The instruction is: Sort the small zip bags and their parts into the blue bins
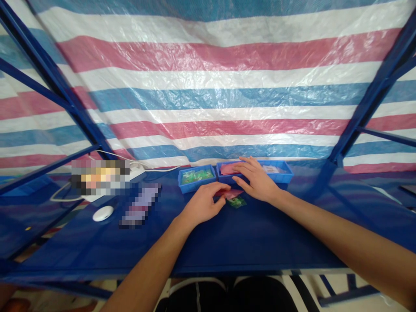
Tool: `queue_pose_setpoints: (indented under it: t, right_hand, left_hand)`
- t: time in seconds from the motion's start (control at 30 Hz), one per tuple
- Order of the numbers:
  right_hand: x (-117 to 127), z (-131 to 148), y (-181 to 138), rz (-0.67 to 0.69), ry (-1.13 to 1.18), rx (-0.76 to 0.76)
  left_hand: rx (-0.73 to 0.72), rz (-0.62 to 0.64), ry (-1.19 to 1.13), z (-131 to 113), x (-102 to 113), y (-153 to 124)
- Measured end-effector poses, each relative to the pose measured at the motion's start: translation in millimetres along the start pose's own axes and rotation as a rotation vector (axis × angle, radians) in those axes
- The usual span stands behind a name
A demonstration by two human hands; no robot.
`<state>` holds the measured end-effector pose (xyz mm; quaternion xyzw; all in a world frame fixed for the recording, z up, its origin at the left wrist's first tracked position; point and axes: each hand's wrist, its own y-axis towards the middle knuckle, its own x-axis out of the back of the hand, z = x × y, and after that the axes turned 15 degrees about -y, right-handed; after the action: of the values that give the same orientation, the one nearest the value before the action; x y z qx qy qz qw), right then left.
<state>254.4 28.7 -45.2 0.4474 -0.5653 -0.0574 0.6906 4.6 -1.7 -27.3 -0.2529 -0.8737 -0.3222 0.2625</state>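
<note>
My left hand is low over the blue table, its thumb and forefinger curved round the edge of a thin pink packet. Partly beneath that packet lies a green packet. My right hand reaches over the front of a blue bin, fingers spread and nothing visible in them. Under its fingertips are flat pink pieces inside the bin. A left-hand blue bin contains green packets. Pale packets fill the right-hand blue bin, partly hidden by my right hand.
A pixelated flat object and a white rounded case lie on the left of the table. Behind them are a white power strip with cables and another blurred item. Blue metal posts and a striped sheet enclose the back.
</note>
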Motion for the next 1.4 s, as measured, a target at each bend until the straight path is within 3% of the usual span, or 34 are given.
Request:
queue_pose_setpoints:
  t: [0.33, 0.6, 0.83, 1.1, 1.4]
  right_hand:
    - [16.7, 22.1, 3.7, -0.042, 0.255, 0.170]
    - [11.4, 24.5, -0.3, 0.037, 0.339, 0.067]
    - [6.6, 24.1, 0.5, 0.046, 0.398, -0.013]
    - [13.1, 26.5, -0.3, 0.127, 0.449, -0.003]
    - [14.4, 28.1, 1.9, 0.105, 0.534, -0.067]
  left_hand:
    - [0.062, -0.129, -0.023, 1.6, 2.0, 2.4]
    - [0.058, -0.247, -0.136, 13.6, -0.1, 2.4]
    - [0.109, -0.253, -0.268, 5.9, -1.2, 1.4]
    - [0.103, -0.274, -0.249, 7.0, 3.3, 2.8]
    - [0.165, -0.331, -0.438, 12.3, 1.7, 5.2]
